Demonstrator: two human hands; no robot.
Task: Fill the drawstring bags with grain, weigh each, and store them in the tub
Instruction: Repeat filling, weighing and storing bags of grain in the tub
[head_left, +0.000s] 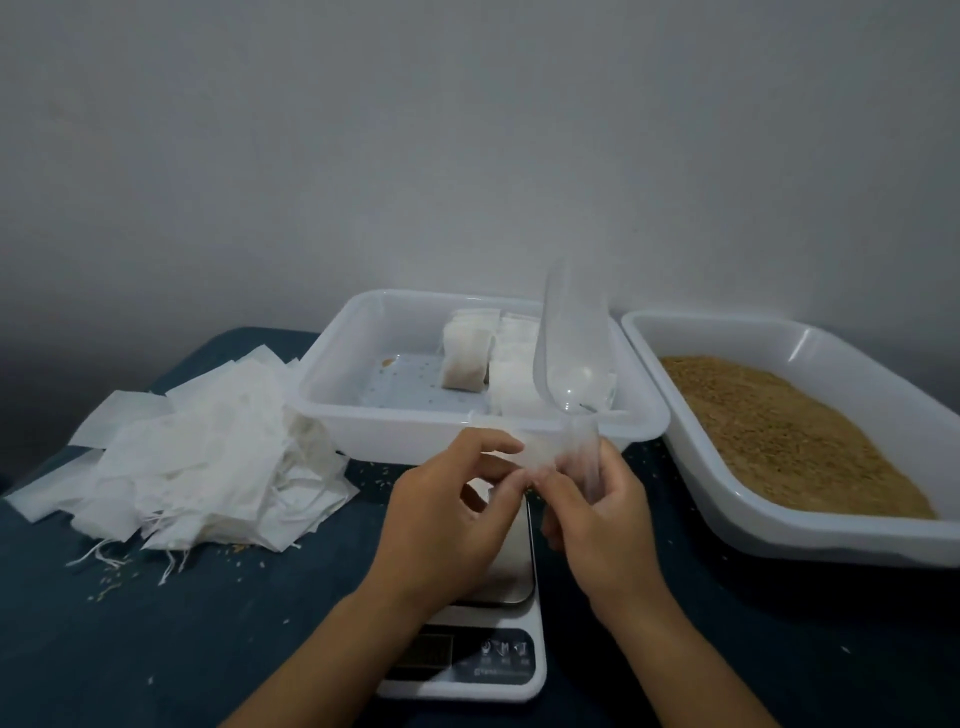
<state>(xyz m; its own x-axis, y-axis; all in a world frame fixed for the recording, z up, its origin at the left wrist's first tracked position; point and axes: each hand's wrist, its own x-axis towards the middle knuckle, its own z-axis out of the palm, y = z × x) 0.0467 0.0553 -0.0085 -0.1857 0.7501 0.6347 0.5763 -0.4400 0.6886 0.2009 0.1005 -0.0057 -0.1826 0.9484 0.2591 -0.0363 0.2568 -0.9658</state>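
Above the scale (483, 660), my left hand (447, 519) pinches a small white drawstring bag (535, 451). My right hand (597, 525) holds the handle of a clear plastic scoop (571, 343) that points upward, and its fingertips also touch the bag. The storage tub (332, 395) behind my hands holds several filled bags (465, 353). A second white tub (779, 535) at the right is full of brown grain (779, 431). How much grain is in the held bag I cannot tell.
A heap of empty white bags (208, 457) with loose strings lies at the left on the dark blue table cover (156, 649). Stray grains dot the cover near the heap. A plain grey wall stands behind the tubs.
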